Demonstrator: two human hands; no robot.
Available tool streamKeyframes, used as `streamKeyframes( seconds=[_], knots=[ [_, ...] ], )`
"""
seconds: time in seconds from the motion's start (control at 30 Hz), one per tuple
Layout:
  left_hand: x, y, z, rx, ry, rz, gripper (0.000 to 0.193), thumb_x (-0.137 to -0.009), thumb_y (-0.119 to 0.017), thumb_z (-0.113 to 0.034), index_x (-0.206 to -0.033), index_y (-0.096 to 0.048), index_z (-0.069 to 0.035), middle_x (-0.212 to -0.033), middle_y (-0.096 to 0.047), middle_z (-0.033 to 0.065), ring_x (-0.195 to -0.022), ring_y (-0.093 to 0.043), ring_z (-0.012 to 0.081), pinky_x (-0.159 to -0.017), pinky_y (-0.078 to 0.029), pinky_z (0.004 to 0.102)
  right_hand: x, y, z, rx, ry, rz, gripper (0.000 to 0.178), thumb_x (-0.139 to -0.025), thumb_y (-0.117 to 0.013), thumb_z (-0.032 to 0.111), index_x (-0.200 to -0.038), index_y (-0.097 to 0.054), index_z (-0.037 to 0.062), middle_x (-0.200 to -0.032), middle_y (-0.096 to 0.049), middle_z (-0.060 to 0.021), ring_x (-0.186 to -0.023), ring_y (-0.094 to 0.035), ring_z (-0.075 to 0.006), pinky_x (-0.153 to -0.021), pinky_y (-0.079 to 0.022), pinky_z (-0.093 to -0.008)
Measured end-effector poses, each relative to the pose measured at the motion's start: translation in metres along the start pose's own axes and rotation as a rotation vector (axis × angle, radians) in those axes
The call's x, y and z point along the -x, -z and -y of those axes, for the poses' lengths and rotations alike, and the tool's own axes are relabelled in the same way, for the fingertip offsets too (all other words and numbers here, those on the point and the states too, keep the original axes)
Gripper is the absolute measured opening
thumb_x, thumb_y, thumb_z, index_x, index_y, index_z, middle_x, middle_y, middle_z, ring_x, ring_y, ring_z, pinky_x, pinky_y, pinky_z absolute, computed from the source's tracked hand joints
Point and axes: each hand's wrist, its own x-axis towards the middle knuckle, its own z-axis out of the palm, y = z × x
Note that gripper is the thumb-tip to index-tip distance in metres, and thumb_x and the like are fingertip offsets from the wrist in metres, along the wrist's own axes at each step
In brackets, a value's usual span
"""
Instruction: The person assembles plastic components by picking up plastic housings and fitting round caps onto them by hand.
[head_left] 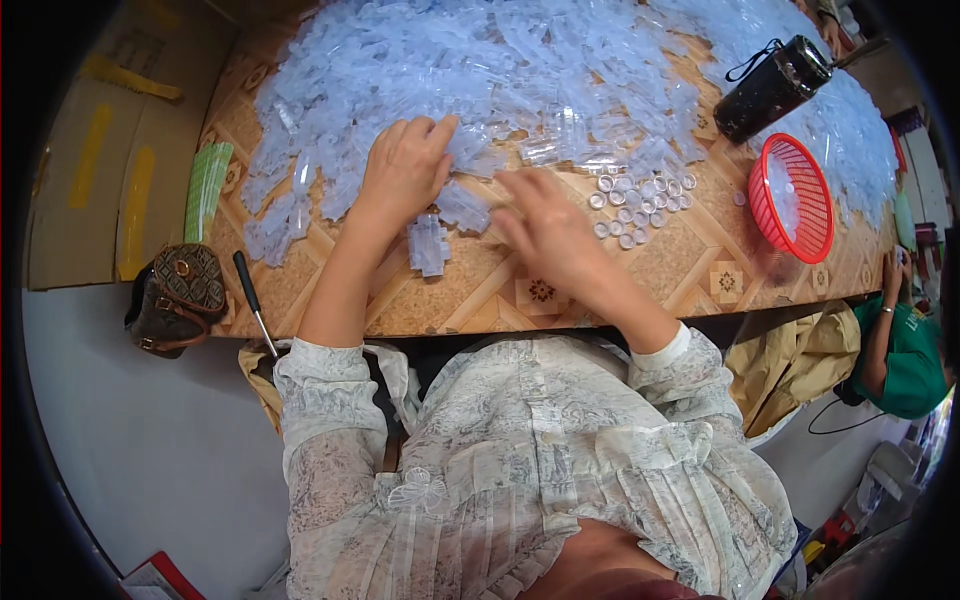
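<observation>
nearest the lens: pale printed blouse (pixel 520 470), thin and gathered, both sleeves ending at the table edge. beyond it, patterned wood-look table (pixel 690 260), glossy, geometric inlay.

left hand (pixel 405 170): palm down, fingers curled loosely into the near fringe of the clear plastic pieces (pixel 480 70); grip on any single piece cannot be told. right hand (pixel 550 235): motion-blurred, fingers partly closed; contents cannot be told.

small stacked clear piece (pixel 428 243): on the table between the two hands, just below the left hand, left of the right hand. long axis roughly toward and away from the body. left hand nearer.

pile: translucent bluish-white, short moulded tubes and strips, glossy, heaped across the far table. round clear caps (pixel 640 205): loose cluster just right of the right hand, flat, ring-shaped.

also present: red mesh basket (pixel 792 195), black cylindrical bottle (pixel 770 88) with cord, brown bag (pixel 180 298), screwdriver-like tool (pixel 253 305), cardboard box (pixel 110 150). another person's arm in green (pixel 900 340) at far right.
</observation>
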Motion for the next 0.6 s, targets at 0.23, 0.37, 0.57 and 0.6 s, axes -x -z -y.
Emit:
streamKeyframes(
  seconds=[0.23,0.37,0.57,0.6],
  knots=[
    [-0.007,0.006,0.002,-0.012,0.135,-0.034,0.045,-0.076,-0.068,-0.013,-0.118,-0.057,-0.006,-0.101,-0.064,0.0160,-0.092,-0.061,0.0349,-0.079,-0.049,0.0416,-0.022,0.047,-0.050,0.347,-0.192,-0.245,0.039,-0.087,-0.061,0.026,-0.114,-0.052,-0.0015,-0.099,-0.060,-0.0232,-0.085,-0.062,-0.0401,-0.071,-0.051,-0.0459],
    [-0.014,0.016,-0.003,-0.011,0.108,-0.192,0.045,-0.076,-0.067,-0.013,-0.118,-0.056,-0.002,-0.094,-0.064,0.0156,-0.082,-0.062,0.0320,-0.074,-0.050,0.0402,-0.034,0.040,-0.040,0.504,-0.277,-0.201,0.049,-0.083,-0.065,0.033,-0.115,-0.050,-0.0016,-0.105,-0.057,-0.0241,-0.088,-0.062,-0.0409,-0.071,-0.052,-0.0463],
    [-0.013,0.030,-0.052,1.362,0.554,-0.047,0.053,-0.087,-0.061,-0.013,-0.135,-0.041,-0.003,-0.104,-0.066,0.0157,-0.088,-0.066,0.0186,-0.072,-0.052,0.0282,-0.039,0.037,-0.061,0.473,-0.322,-0.203,0.054,-0.081,-0.066,0.032,-0.118,-0.049,-0.0034,-0.106,-0.057,-0.0241,-0.091,-0.062,-0.0382,-0.072,-0.052,-0.0446],
    [-0.009,0.028,-0.057,1.358,0.558,-0.054,0.053,-0.087,-0.061,-0.013,-0.135,-0.041,-0.003,-0.104,-0.066,0.0157,-0.088,-0.066,0.0186,-0.072,-0.052,0.0282,-0.039,0.041,-0.063,0.471,-0.314,-0.200,0.054,-0.081,-0.066,0.032,-0.118,-0.049,-0.0034,-0.106,-0.057,-0.0241,-0.091,-0.062,-0.0382,-0.072,-0.052,-0.0446]
  ],
)
